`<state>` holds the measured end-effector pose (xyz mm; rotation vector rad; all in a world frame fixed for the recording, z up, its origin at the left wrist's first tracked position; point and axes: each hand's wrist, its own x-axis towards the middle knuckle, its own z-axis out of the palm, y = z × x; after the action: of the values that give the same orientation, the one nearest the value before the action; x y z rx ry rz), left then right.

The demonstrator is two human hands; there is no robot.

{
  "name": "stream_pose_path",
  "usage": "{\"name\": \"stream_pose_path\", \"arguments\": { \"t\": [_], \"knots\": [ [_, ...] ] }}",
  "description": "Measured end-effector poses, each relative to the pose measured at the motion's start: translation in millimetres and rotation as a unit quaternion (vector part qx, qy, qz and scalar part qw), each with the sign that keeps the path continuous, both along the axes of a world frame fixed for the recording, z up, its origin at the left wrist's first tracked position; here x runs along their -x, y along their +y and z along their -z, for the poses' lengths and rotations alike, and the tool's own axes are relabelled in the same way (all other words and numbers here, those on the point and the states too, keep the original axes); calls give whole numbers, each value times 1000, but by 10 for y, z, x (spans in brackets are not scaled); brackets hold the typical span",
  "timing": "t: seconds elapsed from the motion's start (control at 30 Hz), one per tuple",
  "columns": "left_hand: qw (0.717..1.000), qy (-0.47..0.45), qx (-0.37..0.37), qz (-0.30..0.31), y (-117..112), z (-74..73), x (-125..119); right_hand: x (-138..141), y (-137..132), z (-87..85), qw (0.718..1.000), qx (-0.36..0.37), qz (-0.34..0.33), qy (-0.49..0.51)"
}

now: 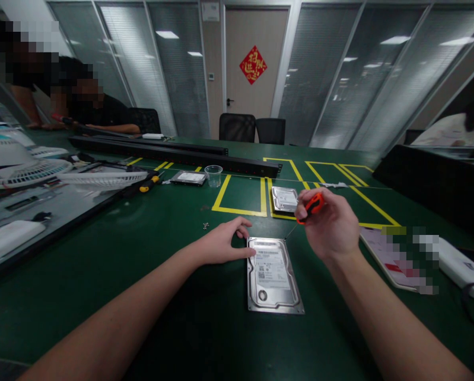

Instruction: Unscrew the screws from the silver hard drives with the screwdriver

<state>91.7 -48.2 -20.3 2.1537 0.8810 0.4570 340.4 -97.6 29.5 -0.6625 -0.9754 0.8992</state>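
Near drive (pixel 274 278): lies flat on the green tabletop (pixel 197 338) right in front of you, between your forearms; its white label faces up, with a round mark near its closer end.
Left hand (pixel 226 242): at the drive's far left corner; your thumb tip lies on its top face, your other fingers bend beyond that corner, and a wide space parts them from the thumb.
Right hand (pixel 334 225): raised above the table, fingers wrapped narrowly about the orange-and-black handle of a screwdriver (pixel 313 207); its thin shaft slants down to the drive's far right corner; whether the tip sits in a screw is too small to tell.
Phone (pixel 385 260): flat, to the right of your right forearm, partly blurred; a white device (pixel 463 270) lies to its right.
Small screws (pixel 205 226): a loose cluster on the table, just beyond your left wrist.
Second drive (pixel 285 198): label up, beyond your right hand, among yellow tape outlines (pixel 240 212).
Clear cup (pixel 214 177): upright, just beside a third drive (pixel 188 178); a yellow-handled tool (pixel 149 184) lies farther left.
Black bars (pixel 181 156): long, stretched across the table beyond the cup.
Far side: dark chairs (pixel 237 128); behind them, a door (pixel 256 32) bearing a red diamond sign (pixel 253 65).
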Motion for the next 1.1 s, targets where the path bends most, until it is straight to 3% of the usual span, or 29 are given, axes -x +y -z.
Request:
{"name": "stream_pose_path", "arguments": {
  "t": [0.43, 0.73, 1.1],
  "knots": [
    [1000, -5, -17, 4, 19, 36, -1, -15, -7, -14, 1000, -5, -23, 8],
    [1000, 5, -5, 2, 24, 30, 2, 46, -14, -7, 1000, 18, 11, 4],
    [1000, 8, -8, 1, 14, 32, 5, -38, 3, 11, 1000, 2, -22, -6]
  ]
}}
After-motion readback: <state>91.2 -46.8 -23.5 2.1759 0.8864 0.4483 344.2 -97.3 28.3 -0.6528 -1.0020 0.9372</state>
